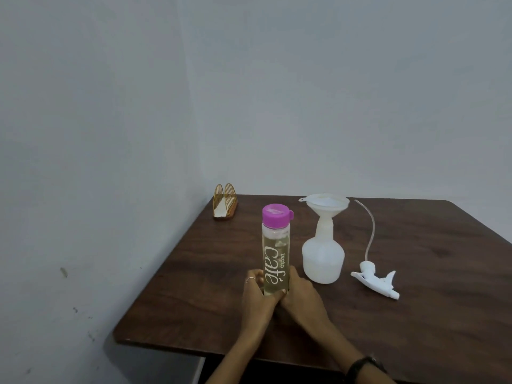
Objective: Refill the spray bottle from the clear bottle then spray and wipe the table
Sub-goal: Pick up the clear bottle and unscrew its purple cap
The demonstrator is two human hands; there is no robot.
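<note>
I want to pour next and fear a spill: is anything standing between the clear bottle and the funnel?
Nothing stands between them. The clear bottle, held at its base by both hands, is upright just left of the funnel. Its pink cap is still on, though.

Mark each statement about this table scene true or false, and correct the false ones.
1. Both hands grip the clear bottle near its base. True: the left hand and right hand hold it.
2. The clear bottle's pink cap is off. False: it sits on the bottle.
3. A funnel stands in the spray bottle's neck. True.
4. The spray head is screwed onto the spray bottle. False: it lies on the table, to the right of that bottle.
5. The clear bottle is lying on its side. False: it stands upright.
</note>
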